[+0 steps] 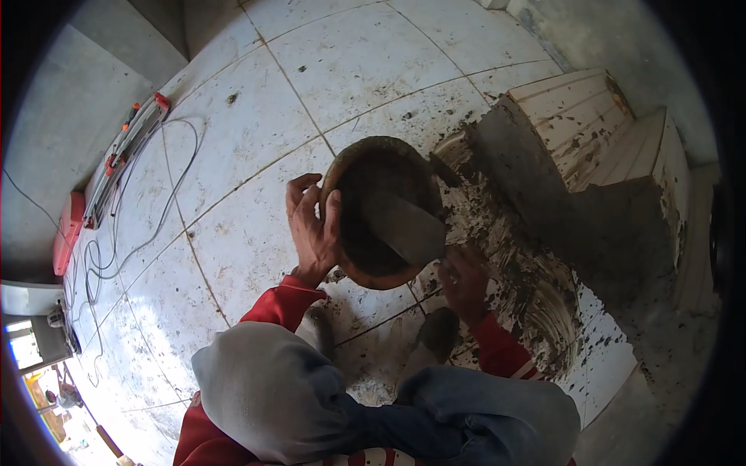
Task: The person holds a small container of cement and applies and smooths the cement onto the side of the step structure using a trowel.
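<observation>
A round, deep bowl with a brownish rim is in the middle of the view, tilted over the floor, its inside dark. My left hand grips its left rim, the fingers spread along the edge. A flat grey tool with a rounded outline reaches into the bowl from the lower right. At that tool's outer end is my right hand, in shadow and slightly blurred, its fingers curled round the end; the handle is hidden.
Wet mortar is smeared on the floor at the right, beside a mortar-spattered tiled step. A long tile cutter, a red case and a loose cable lie at the left. My boots stand below the bowl.
</observation>
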Demonstrator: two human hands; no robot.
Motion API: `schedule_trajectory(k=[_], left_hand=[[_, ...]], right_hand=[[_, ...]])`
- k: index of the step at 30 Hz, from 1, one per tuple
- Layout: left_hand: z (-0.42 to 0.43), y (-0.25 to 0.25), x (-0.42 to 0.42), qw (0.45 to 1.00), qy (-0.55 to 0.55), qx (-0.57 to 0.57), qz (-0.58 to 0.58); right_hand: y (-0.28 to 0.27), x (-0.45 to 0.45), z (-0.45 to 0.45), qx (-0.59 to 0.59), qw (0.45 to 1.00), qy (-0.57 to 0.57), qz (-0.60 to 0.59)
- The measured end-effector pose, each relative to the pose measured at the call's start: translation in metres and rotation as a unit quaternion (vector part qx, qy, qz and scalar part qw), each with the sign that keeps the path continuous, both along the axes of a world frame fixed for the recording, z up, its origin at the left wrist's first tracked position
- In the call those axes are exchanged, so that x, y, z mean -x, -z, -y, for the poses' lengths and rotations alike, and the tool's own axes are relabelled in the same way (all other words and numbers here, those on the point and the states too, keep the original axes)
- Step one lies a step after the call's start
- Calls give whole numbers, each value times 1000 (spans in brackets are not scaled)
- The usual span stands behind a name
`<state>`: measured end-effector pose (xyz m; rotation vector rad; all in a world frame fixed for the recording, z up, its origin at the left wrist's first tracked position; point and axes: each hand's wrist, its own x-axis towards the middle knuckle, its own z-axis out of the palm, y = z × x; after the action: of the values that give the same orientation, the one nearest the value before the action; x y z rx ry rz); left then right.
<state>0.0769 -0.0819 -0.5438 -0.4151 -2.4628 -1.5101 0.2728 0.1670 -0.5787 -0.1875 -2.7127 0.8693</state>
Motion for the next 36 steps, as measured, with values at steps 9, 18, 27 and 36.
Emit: schedule_trajectory(k=[9, 18, 27, 36], left_hand=[[35, 31, 15, 998, -50, 30, -20], [65, 56, 15, 993, -99, 57, 21], [72, 57, 17, 994, -69, 87, 21], [80, 72, 22, 996, -57, 69, 11]], right_hand=[[8, -12, -28, 120, 982, 142, -22], [-21, 66, -158, 342, 921, 176, 63], [-47, 30, -168, 511, 817, 251, 91], [-20, 75, -129, 453, 878, 147, 35]])
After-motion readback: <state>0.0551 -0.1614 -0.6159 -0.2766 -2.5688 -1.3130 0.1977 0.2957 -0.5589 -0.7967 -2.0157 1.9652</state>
